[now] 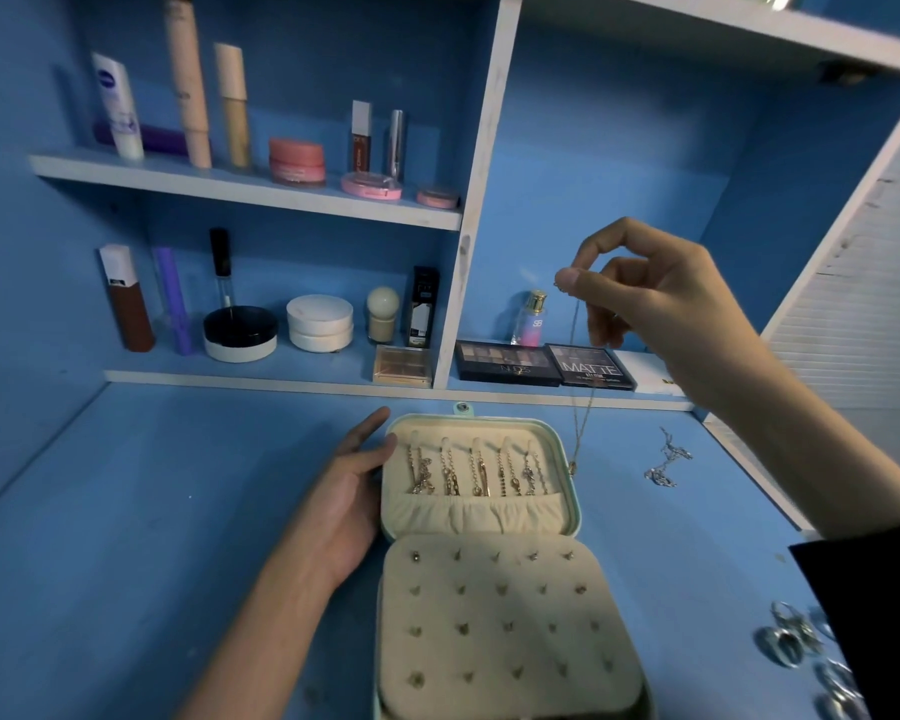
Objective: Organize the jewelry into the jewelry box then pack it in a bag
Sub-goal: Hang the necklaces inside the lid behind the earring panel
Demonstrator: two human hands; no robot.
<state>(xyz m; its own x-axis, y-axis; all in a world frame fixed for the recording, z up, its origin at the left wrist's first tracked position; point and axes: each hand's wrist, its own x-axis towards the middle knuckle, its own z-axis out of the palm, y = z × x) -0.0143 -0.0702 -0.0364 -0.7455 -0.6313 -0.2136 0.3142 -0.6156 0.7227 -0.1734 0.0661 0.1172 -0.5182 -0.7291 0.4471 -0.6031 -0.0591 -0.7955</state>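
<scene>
An open mint-green jewelry box (pixel 575 491) with cream lining lies on the blue desk. Several gold chains (pixel 476 472) hang on hooks in its lid, above an elastic pocket. Its cream earring panel (pixel 505 626) carries many small studs. My left hand (pixel 352 491) rests flat against the lid's left side, fingers touching its edge. My right hand (pixel 655 298) is raised above and right of the box, pinching the top of a thin gold necklace (pixel 580 402) that dangles down beside the lid's right edge. A silver necklace (pixel 666 459) lies on the desk at right.
Several silver rings (pixel 796 641) lie at the desk's right front, near my dark sleeve. Blue shelves behind hold cosmetics: tubes, jars, eyeshadow palettes (pixel 544 363) and a small perfume bottle (pixel 528 319). A white slatted panel borders the right side. No bag is in view.
</scene>
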